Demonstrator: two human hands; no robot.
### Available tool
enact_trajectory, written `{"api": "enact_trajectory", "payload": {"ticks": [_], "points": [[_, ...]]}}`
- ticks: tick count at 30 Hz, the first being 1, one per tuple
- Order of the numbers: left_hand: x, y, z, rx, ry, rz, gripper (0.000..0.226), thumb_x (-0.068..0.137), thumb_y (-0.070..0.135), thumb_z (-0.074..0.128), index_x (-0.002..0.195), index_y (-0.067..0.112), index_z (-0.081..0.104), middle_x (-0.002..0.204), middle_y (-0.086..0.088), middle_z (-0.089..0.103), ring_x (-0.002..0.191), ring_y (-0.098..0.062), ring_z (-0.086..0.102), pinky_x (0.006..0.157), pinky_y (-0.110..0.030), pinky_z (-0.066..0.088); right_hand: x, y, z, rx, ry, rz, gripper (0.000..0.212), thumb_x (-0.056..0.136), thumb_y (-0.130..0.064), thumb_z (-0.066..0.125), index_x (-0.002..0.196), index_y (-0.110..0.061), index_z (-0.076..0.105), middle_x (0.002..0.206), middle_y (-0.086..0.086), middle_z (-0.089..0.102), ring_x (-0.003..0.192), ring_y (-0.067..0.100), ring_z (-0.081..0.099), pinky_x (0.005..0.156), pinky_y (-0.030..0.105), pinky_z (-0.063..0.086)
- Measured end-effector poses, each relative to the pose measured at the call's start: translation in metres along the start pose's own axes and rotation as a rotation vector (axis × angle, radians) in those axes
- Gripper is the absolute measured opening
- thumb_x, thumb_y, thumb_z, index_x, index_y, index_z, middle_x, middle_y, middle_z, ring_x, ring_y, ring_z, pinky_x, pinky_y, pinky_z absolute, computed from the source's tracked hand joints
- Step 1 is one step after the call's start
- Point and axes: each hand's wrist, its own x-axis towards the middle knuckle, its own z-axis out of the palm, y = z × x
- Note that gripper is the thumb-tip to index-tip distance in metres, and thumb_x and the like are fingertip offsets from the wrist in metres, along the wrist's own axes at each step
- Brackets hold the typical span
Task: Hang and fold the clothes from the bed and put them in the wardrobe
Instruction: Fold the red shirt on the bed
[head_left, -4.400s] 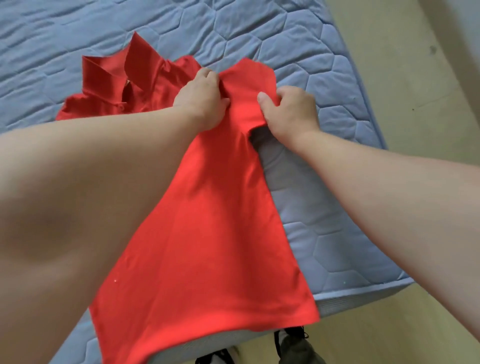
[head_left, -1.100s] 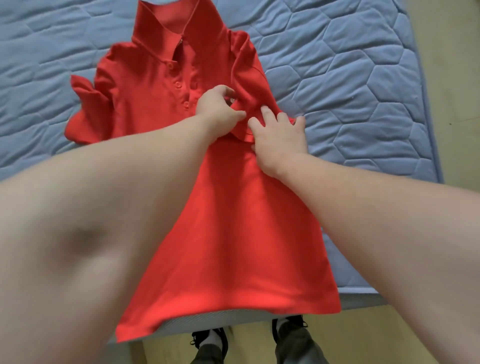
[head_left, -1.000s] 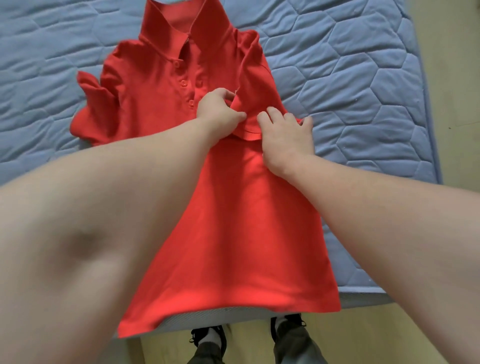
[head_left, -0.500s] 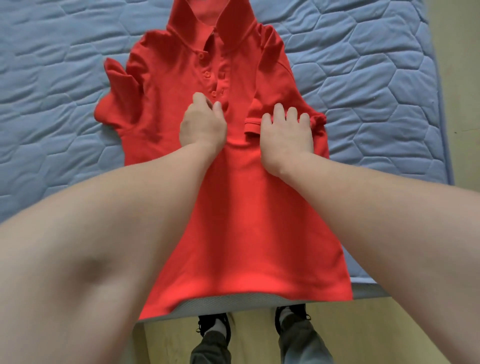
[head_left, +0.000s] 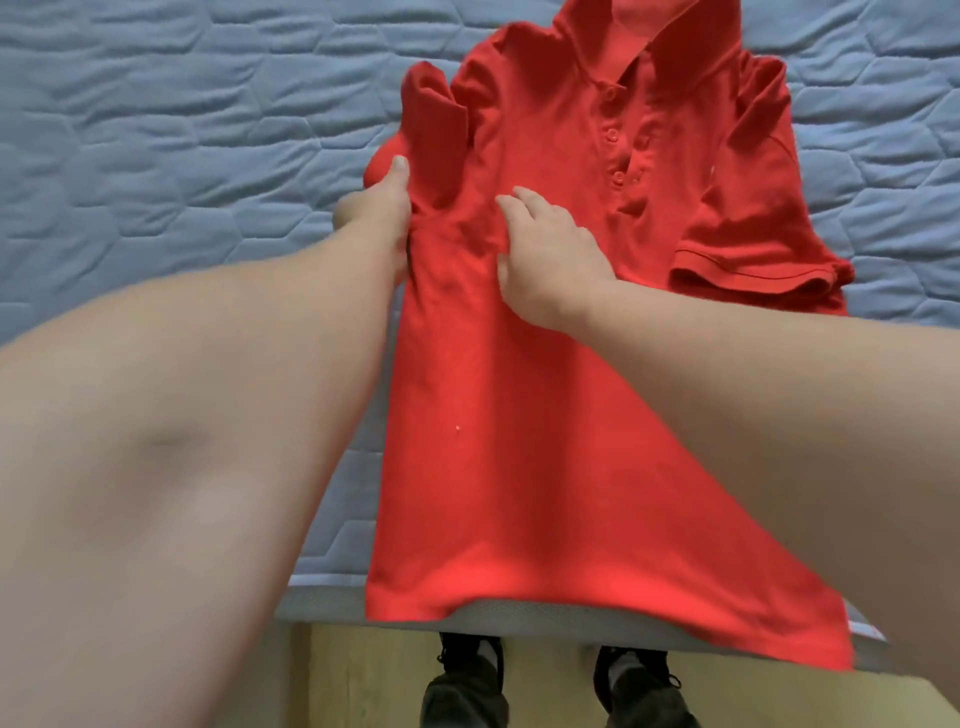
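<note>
A red polo shirt (head_left: 524, 415) lies face up on the blue quilted bed (head_left: 166, 156), collar away from me, hem hanging over the near edge. Its right sleeve lies spread flat; its left sleeve is bunched and stands up. My left hand (head_left: 382, 208) grips the shirt's left side at the underarm, thumb on top and fingers hidden under the cloth. My right hand (head_left: 545, 260) rests on the chest just beside it, fingers loosely bent and pressing the fabric down.
The mattress edge (head_left: 332, 597) runs across the bottom of the view. Below it are a wooden floor (head_left: 363, 670) and my dark shoes (head_left: 467, 686). No wardrobe or hanger is in view.
Both hands have moved from the shirt's right sleeve and middle over to its left side. My left hand now grips the left underarm; the right sleeve lies flat.
</note>
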Motion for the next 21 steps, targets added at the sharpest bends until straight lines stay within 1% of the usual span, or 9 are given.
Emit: {"api": "enact_trajectory", "payload": {"ticks": [2,5,9,11,13,16,18,19,21], "points": [[0.010,0.014,-0.006,-0.115,-0.115,0.003,0.042,0.092,0.026,0.069,0.130,0.008,0.063,0.123,-0.011,0.071,0.095,-0.021,0.070,0.079,-0.034,0.058,0.011,-0.011,0.001,0.055,0.004,0.029,0.063,0.098,-0.029,0.046,0.157,-0.021,0.025,0.166,0.002,0.019,0.146,0.031,0.030,0.115,0.050,0.032],[0.014,0.022,-0.022,-0.300,-0.123,-0.046,0.022,0.092,0.005,0.057,0.111,0.011,0.068,0.115,-0.011,0.071,0.090,-0.022,0.061,0.077,-0.036,0.051,0.024,-0.019,0.001,0.105,0.003,0.069,0.063,0.099,-0.035,0.047,0.156,-0.021,0.027,0.165,0.000,0.023,0.145,0.031,0.030,0.116,0.050,0.032],[0.006,0.009,-0.045,-0.225,-0.054,-0.140,0.026,0.091,-0.004,0.047,0.106,0.011,0.062,0.086,-0.008,0.060,0.081,-0.023,0.057,0.088,-0.039,0.055,0.034,-0.034,0.002,0.095,-0.023,0.156,0.066,0.097,-0.044,0.051,0.156,-0.026,0.028,0.164,-0.002,0.026,0.143,0.034,0.030,0.114,0.052,0.033],[0.001,0.006,-0.048,-0.185,-0.045,-0.146,0.033,0.081,-0.012,0.048,0.104,0.004,0.065,0.071,-0.012,0.056,0.073,-0.024,0.058,0.087,-0.046,0.057,0.037,-0.043,0.004,0.063,-0.058,0.175,0.068,0.096,-0.048,0.052,0.156,-0.030,0.026,0.166,-0.003,0.020,0.146,0.034,0.025,0.114,0.054,0.033],[-0.002,0.015,-0.049,-0.102,-0.094,-0.102,0.033,0.074,-0.015,0.052,0.098,0.002,0.066,0.071,-0.013,0.055,0.075,-0.024,0.057,0.082,-0.043,0.057,0.041,-0.048,0.004,0.030,-0.086,0.169,0.072,0.094,-0.049,0.054,0.156,-0.031,0.023,0.167,-0.004,0.014,0.147,0.035,0.022,0.114,0.055,0.033],[-0.008,0.034,-0.046,0.017,-0.229,-0.077,0.013,0.079,0.011,0.065,0.092,0.011,0.064,0.084,-0.006,0.059,0.071,-0.021,0.057,0.063,-0.024,0.050,0.049,-0.046,0.001,-0.033,-0.105,0.161,0.081,0.091,-0.051,0.059,0.158,-0.031,0.018,0.169,-0.004,0.007,0.148,0.036,0.020,0.115,0.055,0.032],[-0.002,0.042,-0.042,0.018,-0.319,-0.051,0.020,0.090,0.041,0.066,0.090,0.021,0.064,0.078,0.001,0.067,0.060,-0.016,0.064,0.049,-0.017,0.048,0.053,-0.043,-0.001,-0.080,-0.127,0.161,0.089,0.089,-0.053,0.063,0.159,-0.031,0.014,0.169,-0.004,0.004,0.149,0.037,0.018,0.116,0.053,0.031],[0.001,0.044,-0.040,0.019,-0.345,-0.042,0.030,0.093,0.052,0.062,0.096,0.022,0.066,0.076,0.003,0.071,0.057,-0.014,0.067,0.047,-0.018,0.049,0.055,-0.042,-0.002,-0.098,-0.142,0.161,0.091,0.088,-0.054,0.064,0.159,-0.031,0.012,0.169,-0.004,0.003,0.149,0.037,0.017,0.116,0.053,0.031],[0.012,0.044,-0.042,0.075,-0.261,0.020,0.038,0.097,0.052,0.057,0.117,0.020,0.064,0.090,0.000,0.075,0.067,-0.017,0.070,0.055,-0.027,0.055,0.056,-0.041,0.001,-0.124,-0.158,0.165,0.094,0.086,-0.056,0.065,0.159,-0.032,0.011,0.169,-0.005,0.002,0.149,0.036,0.016,0.115,0.054,0.032]]}}
